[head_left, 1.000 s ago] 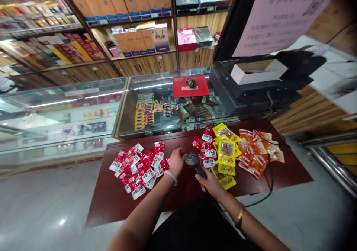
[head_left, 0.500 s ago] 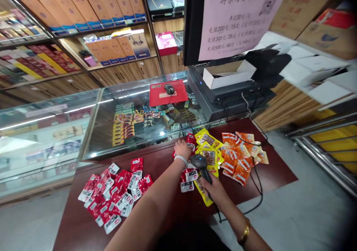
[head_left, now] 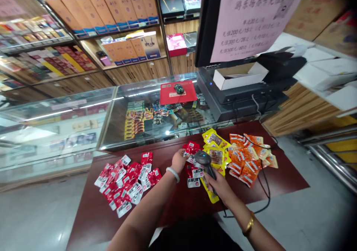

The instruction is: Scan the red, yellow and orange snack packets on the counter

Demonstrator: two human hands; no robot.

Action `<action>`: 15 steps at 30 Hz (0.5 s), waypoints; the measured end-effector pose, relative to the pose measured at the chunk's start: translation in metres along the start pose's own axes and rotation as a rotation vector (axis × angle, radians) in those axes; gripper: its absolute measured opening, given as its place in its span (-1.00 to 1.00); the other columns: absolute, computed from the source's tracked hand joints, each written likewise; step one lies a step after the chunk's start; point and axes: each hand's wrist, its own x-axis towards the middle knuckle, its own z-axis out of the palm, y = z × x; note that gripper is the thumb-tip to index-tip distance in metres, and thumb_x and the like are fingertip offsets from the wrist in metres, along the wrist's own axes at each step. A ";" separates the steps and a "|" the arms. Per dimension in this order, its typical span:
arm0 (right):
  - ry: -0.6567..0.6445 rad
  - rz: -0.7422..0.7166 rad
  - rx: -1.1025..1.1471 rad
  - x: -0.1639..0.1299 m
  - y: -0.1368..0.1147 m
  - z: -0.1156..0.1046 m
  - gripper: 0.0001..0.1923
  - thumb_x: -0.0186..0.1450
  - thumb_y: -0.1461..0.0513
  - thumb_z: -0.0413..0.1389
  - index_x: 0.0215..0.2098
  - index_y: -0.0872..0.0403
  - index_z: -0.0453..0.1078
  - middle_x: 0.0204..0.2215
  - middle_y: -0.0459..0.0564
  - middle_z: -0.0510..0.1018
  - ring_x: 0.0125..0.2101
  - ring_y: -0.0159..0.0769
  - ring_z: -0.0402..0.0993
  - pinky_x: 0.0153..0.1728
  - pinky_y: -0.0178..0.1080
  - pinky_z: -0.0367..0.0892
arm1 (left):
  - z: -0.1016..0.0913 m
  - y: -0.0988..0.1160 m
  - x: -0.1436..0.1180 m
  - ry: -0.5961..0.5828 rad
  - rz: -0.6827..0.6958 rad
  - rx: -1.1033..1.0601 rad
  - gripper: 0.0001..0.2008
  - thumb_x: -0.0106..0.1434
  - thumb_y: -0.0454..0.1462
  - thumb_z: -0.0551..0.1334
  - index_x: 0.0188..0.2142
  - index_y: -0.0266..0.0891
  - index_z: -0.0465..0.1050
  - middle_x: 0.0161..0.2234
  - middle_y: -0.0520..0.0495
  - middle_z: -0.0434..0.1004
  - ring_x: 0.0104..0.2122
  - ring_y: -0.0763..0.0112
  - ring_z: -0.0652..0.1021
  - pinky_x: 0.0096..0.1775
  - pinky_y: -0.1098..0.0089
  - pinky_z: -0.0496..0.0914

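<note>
My right hand is wrapped round the handle of a black barcode scanner, its head over the edge of the red and yellow packets. With thumb and fingers together, my left hand pinches the left edge of a red snack packet, just left of the scanner head. Below it lie a few more red-and-white packets. Yellow snack packets lie right of the scanner, one partly under my right hand. A larger spread of red-and-white packets is on the left of the brown tabletop.
Orange packets lie at the right, with the scanner's black cable looping past them. Behind the tabletop stand a glass display counter, a mouse on a red mat, and a monitor with a pink sign. Shelves hold orange boxes.
My left hand has drawn back left from over the red packets and now pinches one at its edge. The scanner stays beside it in my right hand. The camera view has shifted left.
</note>
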 end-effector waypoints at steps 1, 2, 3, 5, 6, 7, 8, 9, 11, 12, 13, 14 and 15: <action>-0.017 -0.006 -0.026 -0.002 0.001 0.006 -0.54 0.18 -0.10 0.18 -0.17 0.06 0.34 -0.68 -0.27 0.30 -0.74 -0.48 0.16 -0.68 -0.38 0.13 | -0.010 -0.015 -0.012 -0.015 0.004 -0.117 -0.77 0.09 -0.21 0.36 -0.26 -0.24 0.48 -0.27 -0.14 0.63 -0.28 0.29 0.60 -0.21 0.39 0.40; -0.039 -0.005 -0.050 -0.005 0.002 0.015 -0.54 0.19 -0.11 0.17 -0.16 0.06 0.34 -0.70 -0.29 0.28 -0.75 -0.47 0.16 -0.68 -0.38 0.13 | -0.021 -0.029 -0.024 -0.011 0.004 -0.207 -0.78 0.09 -0.19 0.35 -0.30 -0.25 0.47 -0.31 -0.13 0.63 -0.31 0.31 0.59 -0.23 0.39 0.41; -0.069 -0.002 -0.073 -0.008 0.002 0.024 -0.54 0.19 -0.11 0.16 -0.15 0.06 0.33 -0.71 -0.30 0.27 -0.75 -0.47 0.17 -0.68 -0.38 0.13 | -0.033 -0.044 -0.037 0.012 -0.003 -0.265 -0.78 0.08 -0.17 0.36 -0.34 -0.25 0.46 -0.35 -0.11 0.62 -0.35 0.32 0.58 -0.25 0.39 0.41; -0.152 0.005 -0.120 -0.015 0.000 0.048 -0.53 0.19 -0.09 0.16 -0.13 0.07 0.33 -0.73 -0.31 0.26 -0.75 -0.46 0.18 -0.68 -0.37 0.14 | -0.057 -0.070 -0.063 0.096 -0.037 -0.306 -0.77 0.04 -0.16 0.37 -0.40 -0.25 0.43 -0.41 -0.07 0.59 -0.39 0.35 0.56 -0.28 0.39 0.41; -0.197 0.005 -0.144 -0.018 -0.001 0.061 -0.53 0.19 -0.08 0.16 -0.12 0.08 0.33 -0.73 -0.31 0.27 -0.75 -0.46 0.18 -0.67 -0.37 0.14 | -0.069 -0.081 -0.076 0.133 -0.050 -0.297 -0.77 0.03 -0.16 0.38 -0.42 -0.24 0.42 -0.44 -0.05 0.58 -0.41 0.36 0.55 -0.28 0.39 0.40; -0.246 0.007 -0.165 -0.021 -0.003 0.076 -0.52 0.19 -0.07 0.16 -0.11 0.09 0.33 -0.73 -0.31 0.27 -0.75 -0.46 0.19 -0.67 -0.37 0.15 | -0.081 -0.091 -0.088 0.164 -0.061 -0.279 -0.77 0.02 -0.16 0.38 -0.45 -0.24 0.41 -0.47 -0.03 0.56 -0.42 0.37 0.54 -0.29 0.40 0.40; -0.280 0.013 -0.180 -0.024 -0.004 0.091 -0.50 0.18 -0.06 0.16 -0.07 0.10 0.32 -0.73 -0.32 0.27 -0.75 -0.46 0.18 -0.68 -0.37 0.13 | -0.092 -0.100 -0.099 0.192 -0.071 -0.258 -0.77 0.01 -0.16 0.38 -0.46 -0.24 0.40 -0.49 -0.01 0.54 -0.43 0.37 0.53 -0.30 0.40 0.39; -0.317 0.022 -0.192 -0.027 -0.006 0.106 -0.45 0.17 -0.06 0.17 -0.02 0.11 0.30 -0.73 -0.32 0.27 -0.76 -0.46 0.18 -0.69 -0.38 0.12 | -0.103 -0.107 -0.109 0.221 -0.078 -0.237 -0.76 0.00 -0.16 0.39 -0.48 -0.24 0.40 -0.52 0.01 0.51 -0.43 0.38 0.52 -0.30 0.40 0.39; -0.384 0.035 -0.218 -0.031 -0.009 0.135 -0.38 0.16 -0.05 0.17 0.05 0.14 0.26 -0.72 -0.33 0.27 -0.77 -0.46 0.17 -0.71 -0.38 0.10 | -0.123 -0.119 -0.127 0.275 -0.091 -0.208 -0.74 0.00 -0.14 0.39 -0.48 -0.24 0.40 -0.54 0.04 0.48 -0.44 0.38 0.51 -0.31 0.40 0.38; -0.419 0.036 -0.233 -0.032 -0.010 0.148 -0.37 0.16 -0.05 0.17 0.07 0.14 0.25 -0.71 -0.33 0.27 -0.77 -0.46 0.17 -0.71 -0.38 0.09 | -0.131 -0.124 -0.135 0.296 -0.101 -0.202 -0.74 0.00 -0.13 0.39 -0.48 -0.24 0.40 -0.55 0.05 0.47 -0.44 0.38 0.50 -0.32 0.41 0.37; -0.451 0.031 -0.248 -0.033 -0.011 0.160 -0.37 0.17 -0.05 0.16 0.07 0.15 0.26 -0.71 -0.33 0.27 -0.77 -0.47 0.16 -0.71 -0.38 0.09 | -0.138 -0.129 -0.142 0.316 -0.112 -0.198 -0.74 0.01 -0.13 0.38 -0.48 -0.24 0.41 -0.55 0.05 0.46 -0.44 0.38 0.50 -0.32 0.41 0.37; -0.483 0.023 -0.262 -0.033 -0.011 0.171 -0.39 0.18 -0.05 0.15 0.06 0.15 0.26 -0.71 -0.33 0.26 -0.78 -0.47 0.16 -0.71 -0.38 0.08 | -0.145 -0.133 -0.148 0.333 -0.126 -0.198 -0.75 0.01 -0.13 0.37 -0.47 -0.24 0.41 -0.55 0.05 0.46 -0.43 0.38 0.50 -0.32 0.41 0.37; -0.514 0.016 -0.273 -0.033 -0.011 0.182 -0.40 0.18 -0.05 0.14 0.05 0.15 0.27 -0.72 -0.34 0.26 -0.78 -0.47 0.15 -0.71 -0.38 0.08 | -0.151 -0.137 -0.153 0.350 -0.142 -0.202 -0.75 0.02 -0.13 0.37 -0.47 -0.24 0.42 -0.54 0.04 0.47 -0.43 0.37 0.50 -0.33 0.41 0.37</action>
